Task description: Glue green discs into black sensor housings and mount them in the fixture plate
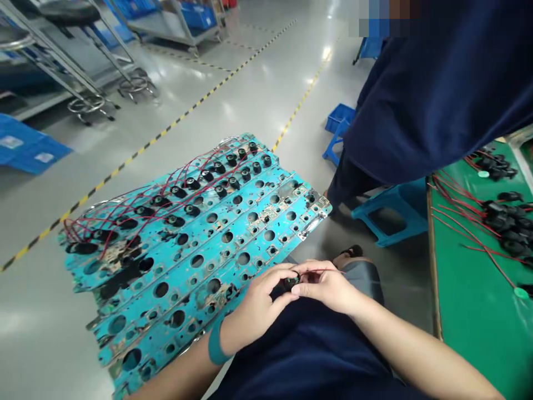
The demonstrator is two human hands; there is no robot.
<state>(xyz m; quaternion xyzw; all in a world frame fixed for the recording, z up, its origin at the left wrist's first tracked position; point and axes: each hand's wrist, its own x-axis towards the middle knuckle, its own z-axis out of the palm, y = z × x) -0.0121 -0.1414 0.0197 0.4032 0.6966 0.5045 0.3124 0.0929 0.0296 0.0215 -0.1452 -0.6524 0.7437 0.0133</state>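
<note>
Close to my body, both hands grip a small black round part with a red wire (292, 282). My left hand (263, 293), with a teal band at the wrist, pinches it from the left between thumb and fingers. On the other side my right hand (327, 288) presses thumb and fingers against it, and the red wire runs along those fingers. Just beyond the hands lies a worn turquoise board with rows of round holes (227, 237). Similar black parts (192, 183) sit in its far rows, their red wires strewn across them.
On the right, a green table (466, 294) bears piled black parts (506, 222) with red wires. A person in dark blue clothing (400, 116) is beside a blue stool (391, 214). Blue bins (29, 144), metal stools (85, 105) and a cart (175, 28) occupy the far left.
</note>
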